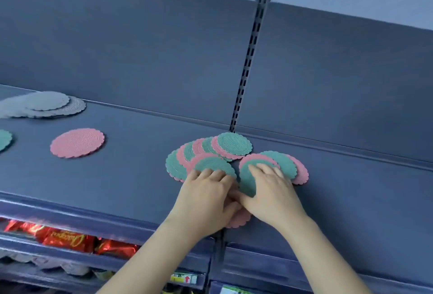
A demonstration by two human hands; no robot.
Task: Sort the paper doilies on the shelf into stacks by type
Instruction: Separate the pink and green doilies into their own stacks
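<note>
Covering 1 pink doily (240,220), left hand (206,197) and right hand (271,193) press, fingers (260,169) flat.

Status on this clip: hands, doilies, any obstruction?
Left hand and right hand both resting on mixed pink and teal pile, unsorted. Lone pink doily, grey stack, teal doily set out left. Nothing in the way.
</note>
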